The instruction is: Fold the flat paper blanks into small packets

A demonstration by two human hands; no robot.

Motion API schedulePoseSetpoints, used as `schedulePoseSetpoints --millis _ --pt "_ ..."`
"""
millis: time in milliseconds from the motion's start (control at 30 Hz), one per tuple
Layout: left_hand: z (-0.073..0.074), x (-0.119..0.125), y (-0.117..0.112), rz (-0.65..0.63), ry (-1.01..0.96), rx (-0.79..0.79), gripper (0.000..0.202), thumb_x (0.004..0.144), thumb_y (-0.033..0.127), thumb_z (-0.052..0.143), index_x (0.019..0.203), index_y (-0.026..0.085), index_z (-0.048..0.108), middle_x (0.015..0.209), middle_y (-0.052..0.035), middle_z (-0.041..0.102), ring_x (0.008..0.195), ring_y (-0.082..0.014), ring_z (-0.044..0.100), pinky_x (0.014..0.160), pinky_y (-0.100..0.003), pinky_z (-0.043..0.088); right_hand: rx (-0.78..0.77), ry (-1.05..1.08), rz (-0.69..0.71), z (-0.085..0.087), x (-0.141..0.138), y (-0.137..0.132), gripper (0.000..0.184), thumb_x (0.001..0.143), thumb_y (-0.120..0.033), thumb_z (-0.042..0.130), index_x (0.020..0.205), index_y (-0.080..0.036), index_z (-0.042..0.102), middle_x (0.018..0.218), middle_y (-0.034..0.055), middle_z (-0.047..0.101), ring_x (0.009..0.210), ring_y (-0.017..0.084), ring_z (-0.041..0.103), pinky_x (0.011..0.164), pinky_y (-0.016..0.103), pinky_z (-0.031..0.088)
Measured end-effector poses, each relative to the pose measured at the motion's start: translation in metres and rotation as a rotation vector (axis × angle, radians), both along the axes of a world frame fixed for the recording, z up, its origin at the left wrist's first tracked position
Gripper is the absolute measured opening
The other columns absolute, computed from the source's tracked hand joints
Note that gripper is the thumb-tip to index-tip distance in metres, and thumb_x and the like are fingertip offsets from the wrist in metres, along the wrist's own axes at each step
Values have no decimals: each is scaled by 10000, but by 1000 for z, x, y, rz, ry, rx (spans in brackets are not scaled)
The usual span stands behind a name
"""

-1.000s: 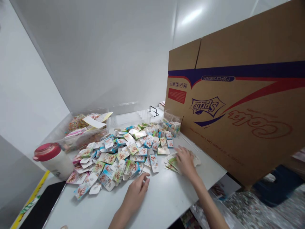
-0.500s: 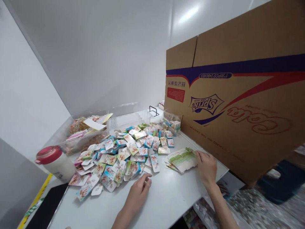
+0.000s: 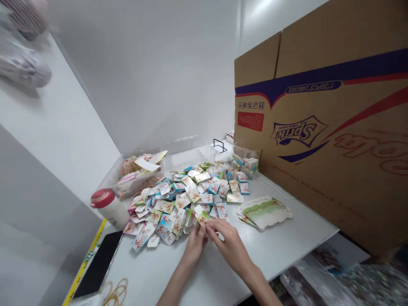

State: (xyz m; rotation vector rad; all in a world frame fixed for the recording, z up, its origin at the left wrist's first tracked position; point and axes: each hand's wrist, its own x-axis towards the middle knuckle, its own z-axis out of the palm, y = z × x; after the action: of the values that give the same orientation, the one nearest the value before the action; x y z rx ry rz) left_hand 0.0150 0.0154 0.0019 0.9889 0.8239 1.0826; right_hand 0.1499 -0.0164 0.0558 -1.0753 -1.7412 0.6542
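Observation:
Between my two hands, in front of the pile, is a small green and white card box (image 3: 202,216) with its white flap raised. My left hand (image 3: 196,242) grips its lower end from the left. The fingers of my right hand (image 3: 225,236) pinch it from the right, close against the left thumb. A heap of small printed boxes (image 3: 178,199), blue, green and pink with red hand pictures, spreads just beyond. To the right lies a fanned stack of flat green and white cartons (image 3: 264,212).
A red-lidded bottle (image 3: 110,208) and a black phone-like slab (image 3: 100,263) are at left, with rubber bands (image 3: 115,292) nearer. Behind stand a clear tub of wrapped pieces (image 3: 127,185) and a clear container of boxes (image 3: 247,163). A large cardboard carton (image 3: 318,170) blocks the right side.
My right hand has left the fanned stack and come left to meet my left hand. A green box is now held between them. The view has swung left.

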Motion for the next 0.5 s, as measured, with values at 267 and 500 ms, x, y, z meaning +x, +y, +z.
schedulePoseSetpoints --millis 267,500 --pt "9 -2 -4 -110 -91 -53 508 699 444 711 1058 110 579 945 -116 673 832 -226 658 735 -305 486 -356 -56 206 35 27 23 204 825 -335 630 985 -214 594 989 32 454 753 123 539 634 236 476" --pt "13 -1 -5 -148 13 -31 463 659 467 723 908 95 607 736 -51 602 652 -163 603 624 -283 490 -479 60 335 5 34 35 312 680 -180 699 907 -190 485 885 1 439 721 106 460 543 183 407"
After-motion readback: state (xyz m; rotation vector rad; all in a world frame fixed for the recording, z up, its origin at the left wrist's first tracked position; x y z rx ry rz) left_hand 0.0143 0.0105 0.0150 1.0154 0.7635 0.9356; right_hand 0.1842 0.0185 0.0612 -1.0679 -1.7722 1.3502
